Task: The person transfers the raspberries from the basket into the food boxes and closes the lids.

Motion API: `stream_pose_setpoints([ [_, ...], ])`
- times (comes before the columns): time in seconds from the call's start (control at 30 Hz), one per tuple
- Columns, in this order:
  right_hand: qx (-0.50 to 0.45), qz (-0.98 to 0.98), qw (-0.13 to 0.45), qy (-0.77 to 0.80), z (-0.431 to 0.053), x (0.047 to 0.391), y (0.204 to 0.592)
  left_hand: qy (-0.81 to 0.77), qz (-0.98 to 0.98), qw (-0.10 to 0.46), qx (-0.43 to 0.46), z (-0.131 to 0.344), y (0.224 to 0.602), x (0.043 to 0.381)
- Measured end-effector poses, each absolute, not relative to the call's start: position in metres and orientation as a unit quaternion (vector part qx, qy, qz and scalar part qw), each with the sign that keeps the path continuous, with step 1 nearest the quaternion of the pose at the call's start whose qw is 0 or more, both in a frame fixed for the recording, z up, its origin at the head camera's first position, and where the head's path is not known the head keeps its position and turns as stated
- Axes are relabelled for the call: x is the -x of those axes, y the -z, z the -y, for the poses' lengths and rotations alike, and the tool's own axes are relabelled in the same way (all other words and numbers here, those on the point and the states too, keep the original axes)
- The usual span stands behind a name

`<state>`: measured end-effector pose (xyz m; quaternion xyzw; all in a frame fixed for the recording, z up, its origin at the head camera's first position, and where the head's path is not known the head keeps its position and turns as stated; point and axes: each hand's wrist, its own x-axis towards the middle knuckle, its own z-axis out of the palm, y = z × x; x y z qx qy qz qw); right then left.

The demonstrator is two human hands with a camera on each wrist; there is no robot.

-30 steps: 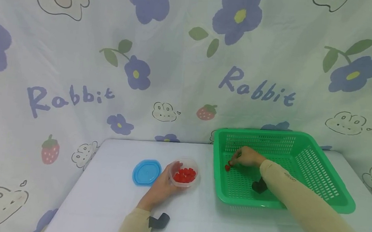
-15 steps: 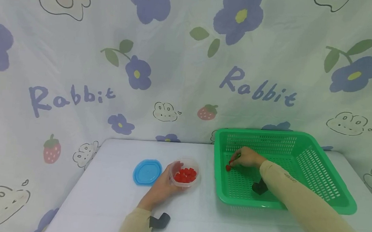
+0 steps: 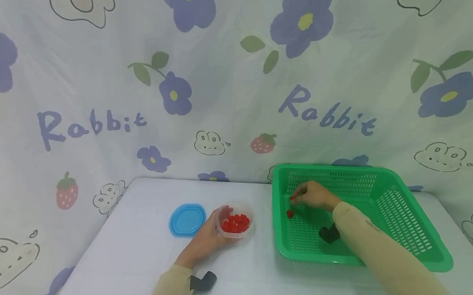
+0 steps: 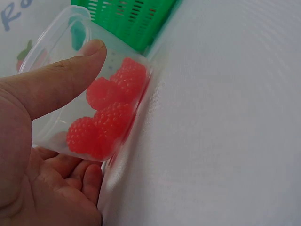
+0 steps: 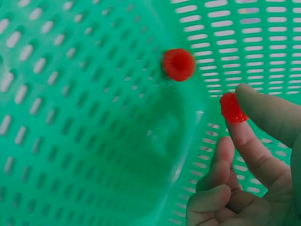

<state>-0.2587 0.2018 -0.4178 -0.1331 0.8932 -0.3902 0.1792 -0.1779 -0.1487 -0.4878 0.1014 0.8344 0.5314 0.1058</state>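
Observation:
In the head view my left hand (image 3: 206,236) grips a clear plastic tub (image 3: 223,208) holding several red raspberries (image 3: 235,223). The left wrist view has the thumb pressed on the tub's wall and the other fingers curled under its far side, with raspberries (image 4: 117,117) showing through. Over the left part of a green basket (image 3: 315,258), my right hand (image 3: 314,195) pinches one raspberry (image 5: 231,108) between thumb and index finger. Another raspberry (image 5: 179,65) lies on the basket's floor near the corner, apart from the fingers.
A blue lid (image 3: 187,220) lies on the white table (image 3: 248,291) left of the tub. Slatted walls enclose the basket at the right. A patterned cloth (image 3: 235,71) hangs behind the table.
My right hand has lifted slightly up from the basket's floor with a raspberry, leaving the other raspberry behind. The left hand and tub have stayed in place.

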Motion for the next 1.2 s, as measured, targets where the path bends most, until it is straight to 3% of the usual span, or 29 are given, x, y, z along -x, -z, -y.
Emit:
stream_pose_setpoints([
  [0.7, 0.115, -0.878, 0.128, 0.447, -0.188, 0.235, 0.368, -0.534, -0.833, 0.103, -0.105, 0.149, 0.487, 0.177],
  [1.2, 0.146, -0.913, 0.029, 0.381, -0.163, 0.207, 0.348, -0.537, -0.829, 0.105, -0.11, 0.15, 0.491, 0.178],
])
